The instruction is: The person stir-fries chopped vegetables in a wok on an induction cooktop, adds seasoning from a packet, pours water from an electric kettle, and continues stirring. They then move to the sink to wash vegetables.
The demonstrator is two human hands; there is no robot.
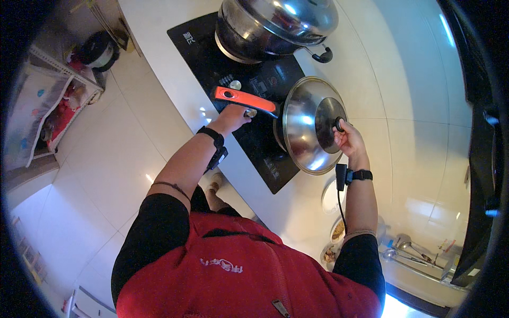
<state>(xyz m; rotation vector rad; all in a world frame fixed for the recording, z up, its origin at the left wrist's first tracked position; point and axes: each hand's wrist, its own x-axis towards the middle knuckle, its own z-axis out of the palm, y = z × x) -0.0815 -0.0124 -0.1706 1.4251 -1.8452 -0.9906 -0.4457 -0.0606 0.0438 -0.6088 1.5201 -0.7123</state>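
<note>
My right hand [350,141] grips the round black knob [339,124] of a domed metal lid [304,119]. The lid hides nearly all of the pan beneath it; only a sliver of its dark side [280,135] shows. From that pan an orange handle [246,99] reaches left, above my left hand [232,119]. The fingers of my left hand are at a silvery control knob [251,113] on the black cooktop [274,167] and appear closed around it. A second control knob [235,85] sits just beyond the handle.
A large lidded steel pot [254,35] occupies the far burner, its black side handle [323,55] pointing right. Food bowls [338,231] and a white lid or plate [331,196] lie by my right arm. Ladles [409,244] hang along a wall rail. A shelf [63,107] stands left.
</note>
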